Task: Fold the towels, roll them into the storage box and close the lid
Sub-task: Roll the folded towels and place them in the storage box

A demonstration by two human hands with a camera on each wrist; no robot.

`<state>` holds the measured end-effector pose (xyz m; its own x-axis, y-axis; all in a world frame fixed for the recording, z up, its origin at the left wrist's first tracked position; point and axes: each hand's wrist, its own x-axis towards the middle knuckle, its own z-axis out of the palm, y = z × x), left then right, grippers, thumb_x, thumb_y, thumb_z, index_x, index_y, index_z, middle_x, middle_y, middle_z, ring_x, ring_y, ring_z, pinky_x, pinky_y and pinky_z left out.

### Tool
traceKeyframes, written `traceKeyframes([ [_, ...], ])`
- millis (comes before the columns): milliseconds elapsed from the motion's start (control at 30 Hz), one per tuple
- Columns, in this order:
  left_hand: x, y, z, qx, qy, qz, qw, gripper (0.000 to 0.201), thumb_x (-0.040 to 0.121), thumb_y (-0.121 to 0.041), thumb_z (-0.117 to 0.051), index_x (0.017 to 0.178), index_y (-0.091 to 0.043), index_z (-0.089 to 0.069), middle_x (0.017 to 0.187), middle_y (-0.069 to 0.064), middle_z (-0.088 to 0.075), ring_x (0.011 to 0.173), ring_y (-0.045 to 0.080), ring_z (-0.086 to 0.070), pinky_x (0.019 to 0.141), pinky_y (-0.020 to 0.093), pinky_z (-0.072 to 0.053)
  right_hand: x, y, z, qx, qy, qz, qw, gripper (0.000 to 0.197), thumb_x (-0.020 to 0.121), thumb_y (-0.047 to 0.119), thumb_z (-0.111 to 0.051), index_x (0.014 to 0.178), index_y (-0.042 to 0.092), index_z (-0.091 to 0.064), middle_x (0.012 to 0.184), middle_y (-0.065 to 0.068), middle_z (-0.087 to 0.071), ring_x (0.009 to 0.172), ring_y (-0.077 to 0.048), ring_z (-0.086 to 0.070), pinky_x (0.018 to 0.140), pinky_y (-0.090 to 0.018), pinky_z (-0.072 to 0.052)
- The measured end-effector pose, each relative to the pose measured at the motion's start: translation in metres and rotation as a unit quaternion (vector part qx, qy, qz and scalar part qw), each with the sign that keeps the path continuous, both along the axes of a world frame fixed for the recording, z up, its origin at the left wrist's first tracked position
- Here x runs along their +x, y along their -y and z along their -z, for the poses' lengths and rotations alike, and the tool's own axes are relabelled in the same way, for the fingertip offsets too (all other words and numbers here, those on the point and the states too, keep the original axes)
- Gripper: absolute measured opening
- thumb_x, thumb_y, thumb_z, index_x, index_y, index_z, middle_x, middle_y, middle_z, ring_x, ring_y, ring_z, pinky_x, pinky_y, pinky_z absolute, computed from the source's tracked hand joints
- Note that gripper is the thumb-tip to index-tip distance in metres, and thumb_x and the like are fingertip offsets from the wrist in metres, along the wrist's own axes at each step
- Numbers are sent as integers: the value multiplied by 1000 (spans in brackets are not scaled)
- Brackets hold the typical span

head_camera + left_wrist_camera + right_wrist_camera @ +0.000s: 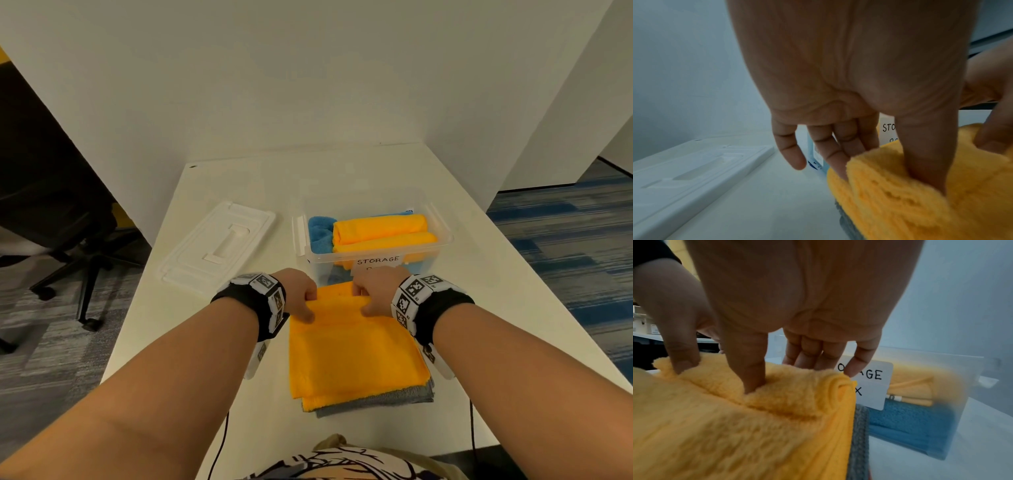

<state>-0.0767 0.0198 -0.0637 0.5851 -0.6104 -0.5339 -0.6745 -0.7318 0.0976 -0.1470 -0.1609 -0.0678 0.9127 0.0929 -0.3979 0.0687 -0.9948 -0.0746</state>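
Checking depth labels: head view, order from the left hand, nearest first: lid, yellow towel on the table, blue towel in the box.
1. Yellow towel: far edge gripped by the left hand, directly under it.
2. Lid: flat on the table, ahead and to the left.
3. Blue towel: inside the box, ahead and to the right.

Lid and blue towel are close; the lid's near edge looks nearer.

Yellow towel (356, 349) over grey towel (376, 402); blue towel (320, 233) in clear box (442, 240)

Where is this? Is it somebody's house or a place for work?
Probably an office, not a house: a white table set between plain partition walls, a wheeled office chair and striped carpet tiles.
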Motion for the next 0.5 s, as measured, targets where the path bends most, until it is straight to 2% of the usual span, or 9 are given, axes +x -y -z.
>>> traceKeyframes([
  [100,4,-1,-2,-34,7,-16,999,24,87,-33,-64,99,-17,-52,89,0,-49,85,15,-44,65,21,-34,2,-1,-6,1,35,0,999,18,84,30,-61,96,31,-49,93,10,-50,88,-14,-50,81,-33,-34],
  [167,4,-2,-3,-36,17,-18,999,24,86,-31,-65,88,-17,-45,78,-4,-44,80,15,-42,58,19,-30,4,-2,-8,-5,53,0,999,19,82,26,-60,83,32,-43,89,10,-50,86,-15,-51,78,-32,-32],
  [300,0,3,1,13,27,25,999,31,87,-26,-62,72,-20,-36,70,-5,-37,78,17,-41,57,19,-30,4,-8,-6,-54,44,-38,997,29,81,12,-55,67,29,-35,89,5,-50,85,-18,-49,75,-33,-31],
  [400,-3,5,4,52,14,48,997,27,87,-22,-63,74,-20,-39,71,-4,-38,81,18,-43,63,21,-35,2,-11,-2,-82,34,-71,994,31,81,9,-55,65,28,-35,92,2,-52,84,-20,-49,72,-33,-31],
  [500,-2,2,2,38,-38,14,998,18,87,-27,-63,86,-15,-50,76,-1,-46,79,17,-45,58,19,-33,0,-11,1,-62,-7,-67,996,25,81,17,-58,67,29,-42,86,5,-55,81,-18,-52,73,-34,-38],
])
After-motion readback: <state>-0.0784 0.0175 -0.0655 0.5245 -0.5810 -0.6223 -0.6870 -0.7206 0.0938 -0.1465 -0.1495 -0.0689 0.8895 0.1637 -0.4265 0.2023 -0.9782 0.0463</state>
